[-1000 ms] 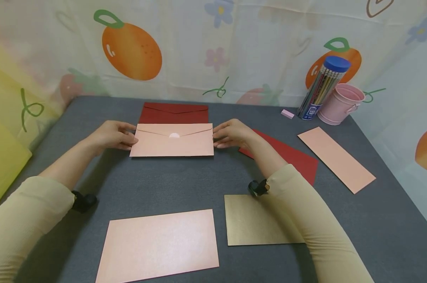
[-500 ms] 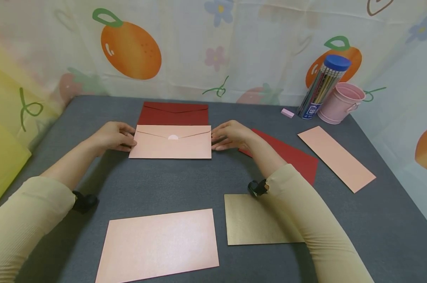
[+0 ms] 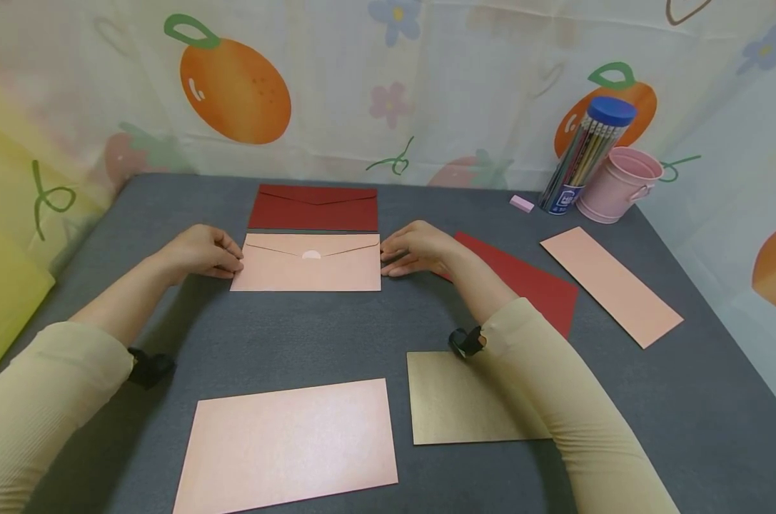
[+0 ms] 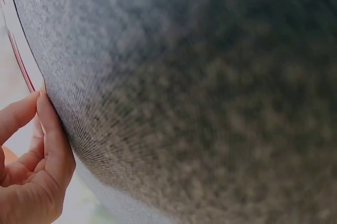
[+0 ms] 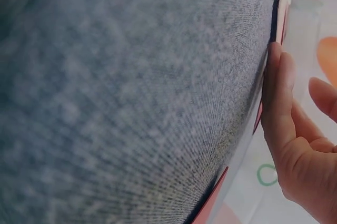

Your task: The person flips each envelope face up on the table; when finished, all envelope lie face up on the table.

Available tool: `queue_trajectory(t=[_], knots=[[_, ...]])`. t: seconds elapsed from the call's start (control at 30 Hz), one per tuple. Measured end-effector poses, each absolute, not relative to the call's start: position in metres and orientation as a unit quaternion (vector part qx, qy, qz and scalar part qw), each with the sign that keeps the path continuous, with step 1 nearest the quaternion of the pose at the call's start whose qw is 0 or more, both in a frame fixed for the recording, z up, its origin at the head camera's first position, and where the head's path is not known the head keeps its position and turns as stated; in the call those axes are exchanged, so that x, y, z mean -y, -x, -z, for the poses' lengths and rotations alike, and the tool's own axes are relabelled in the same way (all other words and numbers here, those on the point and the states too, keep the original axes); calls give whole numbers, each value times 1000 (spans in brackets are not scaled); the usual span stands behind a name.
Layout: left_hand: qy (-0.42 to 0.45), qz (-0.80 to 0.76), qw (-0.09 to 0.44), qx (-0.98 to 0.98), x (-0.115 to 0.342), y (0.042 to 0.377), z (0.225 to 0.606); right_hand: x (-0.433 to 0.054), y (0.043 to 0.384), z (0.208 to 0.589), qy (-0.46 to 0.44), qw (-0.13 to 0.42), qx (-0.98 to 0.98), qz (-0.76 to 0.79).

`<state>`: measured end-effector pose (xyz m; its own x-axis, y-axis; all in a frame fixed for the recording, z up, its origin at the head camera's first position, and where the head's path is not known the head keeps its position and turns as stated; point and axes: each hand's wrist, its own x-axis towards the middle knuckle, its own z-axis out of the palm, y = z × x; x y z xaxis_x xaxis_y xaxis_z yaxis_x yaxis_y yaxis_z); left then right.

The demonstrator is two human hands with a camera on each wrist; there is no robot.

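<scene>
A pale pink envelope (image 3: 285, 275) with a pointed flap and a white round seal (image 3: 311, 254) lies on the dark table in the head view. My left hand (image 3: 203, 251) pinches its left edge; the left wrist view shows thumb and index fingertip meeting there. At the opposite edge, my right hand (image 3: 418, 248) touches with extended fingertips. Its thumb (image 5: 322, 95) stands apart from the fingers in the right wrist view. Just behind the pink envelope, a thin strip of table away, lies a dark red envelope (image 3: 313, 208) with its flap side up.
Near the front are a large pink envelope (image 3: 291, 442) and a gold one (image 3: 458, 400), partly under my right sleeve. A red envelope (image 3: 522, 278) and a narrow pink one (image 3: 609, 285) lie rightward. Behind them stand a pencil tube (image 3: 587, 157), a pink bucket (image 3: 619, 185) and an eraser (image 3: 522, 204).
Both hands have drawn the pink envelope slightly toward the front and left. It overlapped the dark red envelope in the head view; now a narrow strip of table shows between them.
</scene>
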<state>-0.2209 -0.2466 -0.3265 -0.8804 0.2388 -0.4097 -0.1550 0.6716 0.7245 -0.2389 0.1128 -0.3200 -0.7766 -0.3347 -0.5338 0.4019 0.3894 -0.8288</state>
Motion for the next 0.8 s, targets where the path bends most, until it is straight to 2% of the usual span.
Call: queue_trajectory(t=[0.5, 0.8], knots=[[-35, -386, 254, -886, 243, 217, 322, -110, 237, 320, -19, 333, -771, 542], [-75, -335, 215, -914, 234, 216, 319, -113, 234, 316, 27, 323, -794, 514]])
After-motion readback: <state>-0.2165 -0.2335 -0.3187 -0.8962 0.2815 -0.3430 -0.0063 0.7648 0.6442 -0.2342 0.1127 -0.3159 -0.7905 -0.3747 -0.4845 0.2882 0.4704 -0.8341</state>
